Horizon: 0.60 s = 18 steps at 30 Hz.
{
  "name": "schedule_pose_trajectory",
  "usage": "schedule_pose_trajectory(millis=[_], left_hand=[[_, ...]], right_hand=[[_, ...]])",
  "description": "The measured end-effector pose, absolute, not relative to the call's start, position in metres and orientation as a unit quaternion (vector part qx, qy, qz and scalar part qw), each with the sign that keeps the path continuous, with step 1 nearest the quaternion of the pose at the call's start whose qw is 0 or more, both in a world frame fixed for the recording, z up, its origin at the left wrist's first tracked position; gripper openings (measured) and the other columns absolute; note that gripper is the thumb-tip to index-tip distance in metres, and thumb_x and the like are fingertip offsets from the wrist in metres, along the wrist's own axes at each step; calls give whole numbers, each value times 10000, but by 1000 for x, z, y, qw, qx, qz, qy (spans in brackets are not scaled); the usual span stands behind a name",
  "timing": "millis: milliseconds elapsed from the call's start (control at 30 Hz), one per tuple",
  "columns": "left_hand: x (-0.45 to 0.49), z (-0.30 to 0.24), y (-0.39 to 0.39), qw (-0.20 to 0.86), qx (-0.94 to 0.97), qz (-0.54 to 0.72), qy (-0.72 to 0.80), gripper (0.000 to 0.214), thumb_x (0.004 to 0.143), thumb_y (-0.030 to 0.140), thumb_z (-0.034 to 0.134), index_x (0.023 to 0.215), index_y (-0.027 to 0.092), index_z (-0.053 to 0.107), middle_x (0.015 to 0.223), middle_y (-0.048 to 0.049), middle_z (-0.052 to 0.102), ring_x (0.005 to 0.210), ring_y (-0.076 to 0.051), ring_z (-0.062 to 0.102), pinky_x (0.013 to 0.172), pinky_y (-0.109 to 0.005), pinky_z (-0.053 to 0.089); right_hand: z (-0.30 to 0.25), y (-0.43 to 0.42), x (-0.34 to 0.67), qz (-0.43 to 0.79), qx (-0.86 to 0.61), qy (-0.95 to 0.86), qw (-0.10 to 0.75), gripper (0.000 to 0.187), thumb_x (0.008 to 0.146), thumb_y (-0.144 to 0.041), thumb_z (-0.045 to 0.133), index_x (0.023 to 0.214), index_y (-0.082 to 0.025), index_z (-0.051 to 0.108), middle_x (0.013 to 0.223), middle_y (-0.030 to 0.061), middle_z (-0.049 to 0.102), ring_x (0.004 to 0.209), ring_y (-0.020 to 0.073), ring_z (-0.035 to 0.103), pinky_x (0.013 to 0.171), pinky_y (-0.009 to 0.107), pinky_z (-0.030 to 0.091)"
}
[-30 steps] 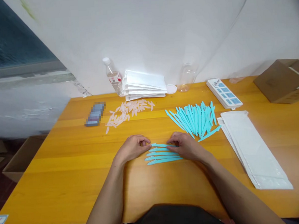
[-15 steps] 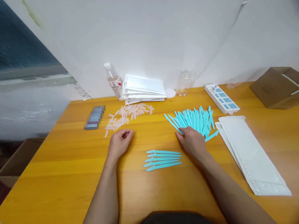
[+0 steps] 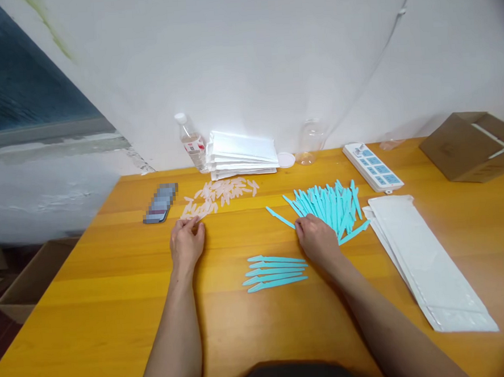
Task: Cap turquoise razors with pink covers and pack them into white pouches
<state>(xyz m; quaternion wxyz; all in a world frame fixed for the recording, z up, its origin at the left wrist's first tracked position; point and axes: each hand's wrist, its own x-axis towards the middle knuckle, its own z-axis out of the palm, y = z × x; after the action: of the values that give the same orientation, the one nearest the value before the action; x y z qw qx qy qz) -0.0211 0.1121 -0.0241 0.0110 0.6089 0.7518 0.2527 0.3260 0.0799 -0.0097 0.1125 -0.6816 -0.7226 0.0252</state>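
Note:
My left hand [image 3: 187, 241] rests on the table with fingers pinched at a pale pink cap at the near edge of the scattered pink caps [image 3: 218, 193]. My right hand [image 3: 317, 237] pinches the end of one teal plastic blade tool [image 3: 280, 217], drawn partly out to the left of the teal pile [image 3: 330, 205]. Several capped teal tools [image 3: 275, 271] lie in a neat row between my forearms.
White pouches [image 3: 422, 255] are stacked at the right. At the back stand a water bottle [image 3: 190, 138], a stack of white packets [image 3: 241, 154], a clear jar [image 3: 311, 140] with its lid and a power strip [image 3: 372, 166]. A phone [image 3: 160, 203] lies left, a cardboard box [image 3: 474, 146] far right.
Both hands left the row of capped tools. The left hand went up-left to the pink caps; the right went to the teal pile and pulled one tool leftward.

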Motion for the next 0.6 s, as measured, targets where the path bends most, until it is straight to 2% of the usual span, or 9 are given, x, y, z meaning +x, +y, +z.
schedule_pose_trajectory(millis=[133, 233, 333, 400, 500, 600], left_hand=[[-18, -25, 116, -12, 615, 224, 756, 370, 911, 391, 548, 1147, 199, 758, 1110, -122, 647, 1030, -282, 616, 935, -384, 488], [-14, -19, 114, -22, 620, 215, 754, 321, 909, 413, 562, 1030, 215, 783, 1097, -116, 661, 1040, -285, 605, 951, -382, 473], [-10, -10, 111, 6, 642, 194, 742, 292, 916, 420, 562, 912, 213, 768, 998, -106, 703, 988, -277, 633, 888, -364, 481], [-9, -6, 110, 45, 660, 184, 727, 275, 933, 388, 537, 956, 213, 747, 935, -90, 727, 913, -261, 659, 828, -351, 485], [-4, -4, 109, 97, 676, 208, 700, 316, 929, 344, 528, 1139, 180, 700, 927, -94, 743, 887, -256, 675, 822, -354, 486], [6, -5, 106, 214, 667, 275, 659, 376, 920, 399, 538, 1139, 137, 695, 938, -114, 736, 843, -240, 672, 787, -351, 508]], right_hand=[[-12, 78, 320, 16, -650, -746, 144, 255, 1002, -292, 497, 1007, -174, 723, 988, 116, 679, 946, 245, 620, 775, 316, 427], [-16, 78, 318, 33, -620, -767, 162, 243, 991, -312, 527, 970, -183, 731, 971, 115, 670, 949, 251, 597, 830, 326, 439], [-19, 80, 317, 47, -598, -780, 177, 324, 1020, -256, 436, 888, -169, 718, 928, 126, 666, 937, 257, 580, 857, 347, 436], [-18, 80, 316, 67, -587, -779, 211, 337, 1026, -243, 398, 903, -156, 698, 940, 138, 667, 947, 259, 580, 881, 360, 431], [-13, 78, 316, 199, -573, -744, 280, 266, 1015, -270, 415, 953, -172, 654, 933, 96, 682, 880, 217, 603, 822, 327, 446], [-8, 74, 316, 397, -531, -691, 289, 247, 1000, -347, 435, 904, -199, 608, 771, 4, 631, 683, 150, 546, 640, 263, 414]])
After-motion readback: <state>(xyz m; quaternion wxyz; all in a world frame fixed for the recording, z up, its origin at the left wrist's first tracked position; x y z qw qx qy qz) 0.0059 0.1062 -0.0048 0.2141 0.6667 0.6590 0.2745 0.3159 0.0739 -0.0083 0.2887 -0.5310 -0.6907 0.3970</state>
